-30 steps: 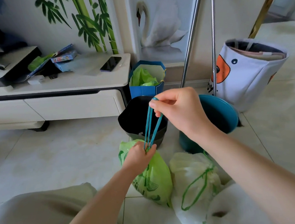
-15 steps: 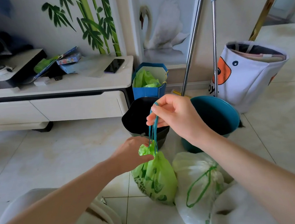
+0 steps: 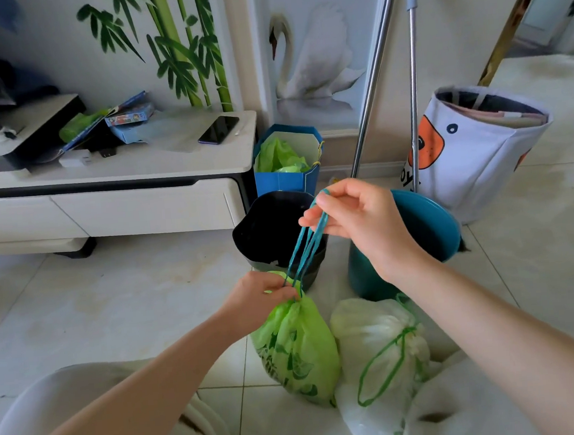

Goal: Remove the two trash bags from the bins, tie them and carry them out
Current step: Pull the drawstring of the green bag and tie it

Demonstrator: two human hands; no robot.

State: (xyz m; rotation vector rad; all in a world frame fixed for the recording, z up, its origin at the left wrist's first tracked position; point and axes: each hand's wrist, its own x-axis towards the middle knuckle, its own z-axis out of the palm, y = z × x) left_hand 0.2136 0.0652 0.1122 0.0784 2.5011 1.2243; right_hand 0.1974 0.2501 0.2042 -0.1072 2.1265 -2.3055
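A bright green trash bag (image 3: 297,350) with a leaf print stands on the tile floor in front of me. My left hand (image 3: 261,296) pinches its gathered neck. My right hand (image 3: 357,217) holds the teal drawstring (image 3: 306,246) taut above it. To the right lies a white trash bag (image 3: 373,334) with a green drawstring loop, cinched shut. Behind them stand a black bin (image 3: 269,232) and a teal bin (image 3: 427,227), both without liners.
A low white cabinet (image 3: 133,202) with a phone (image 3: 218,130) and clutter is at the left. A blue paper bag (image 3: 287,174) of green bags sits by the wall. Two metal poles (image 3: 377,73) lean there, beside a white fabric basket (image 3: 476,147). My knees fill the bottom edge.
My right hand has pulled the teal drawstring up and to the right, so the strings run longer. My left hand stays at the green bag's neck, which is drawn tighter.
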